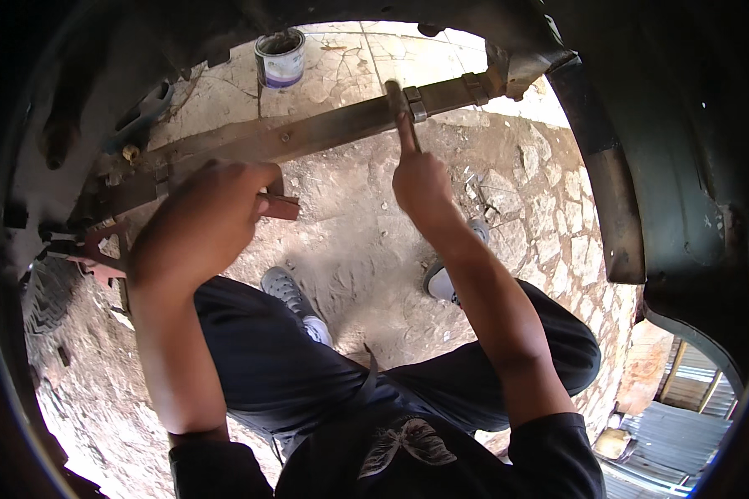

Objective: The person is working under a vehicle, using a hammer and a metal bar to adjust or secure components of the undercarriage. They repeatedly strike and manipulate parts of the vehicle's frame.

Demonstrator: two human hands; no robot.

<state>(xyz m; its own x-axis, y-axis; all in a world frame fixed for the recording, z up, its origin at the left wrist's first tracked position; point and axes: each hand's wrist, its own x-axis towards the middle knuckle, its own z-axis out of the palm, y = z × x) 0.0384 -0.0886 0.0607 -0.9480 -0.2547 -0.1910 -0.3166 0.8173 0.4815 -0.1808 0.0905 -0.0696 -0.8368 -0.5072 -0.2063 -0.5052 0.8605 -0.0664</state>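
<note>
My left hand [212, 212] is closed, its fingers curled around a reddish-brown flat piece [281, 207] whose end sticks out to the right. Its exact kind I cannot make out. Ahead and to the right, my right hand [422, 187] grips a short dark tool [396, 98], the forefinger stretched along it. The tool's tip reaches the long leaf spring [333, 126], beside a metal clamp [416, 103] around it. This spring slants across the view from lower left to upper right.
A small paint can [280, 60] with a dirty rim stands on pale tiles beyond the spring. Dark vehicle bodywork [682, 183] curves around me. A tyre [48, 295] is at the left. Stony ground lies under my shoes; corrugated metal sheets [674, 437] are at lower right.
</note>
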